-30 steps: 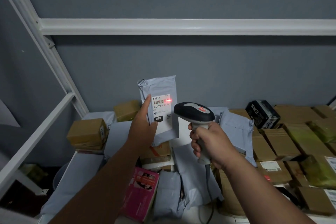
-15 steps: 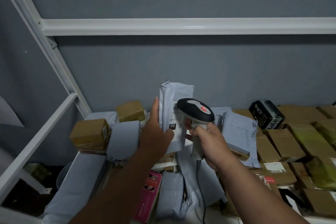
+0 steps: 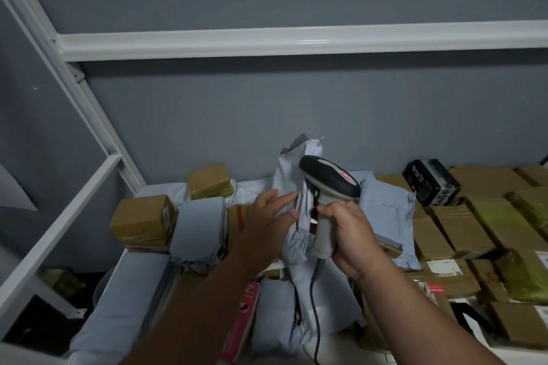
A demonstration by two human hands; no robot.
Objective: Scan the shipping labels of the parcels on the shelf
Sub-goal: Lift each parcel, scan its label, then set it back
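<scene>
A grey poly mailer stands upright at the middle of the shelf, turned edge-on so its shipping label is hidden. My left hand holds it from the left, fingers stretched along its side and the thumb against its front. Right beside the mailer, my right hand grips the pale handle of a corded barcode scanner. Its dark head sits in front of the mailer's upper part. No red scan line shows.
More grey mailers and brown cardboard boxes lie packed on the shelf. A black box and several flat cartons fill the right. A pink box lies near the front. White shelf rails run above and on the left.
The mailer faced me with the scanner's red line on its label; my left hand has since turned it edge-on and lowered it rightward toward the pile. The scanner has stayed close beside it.
</scene>
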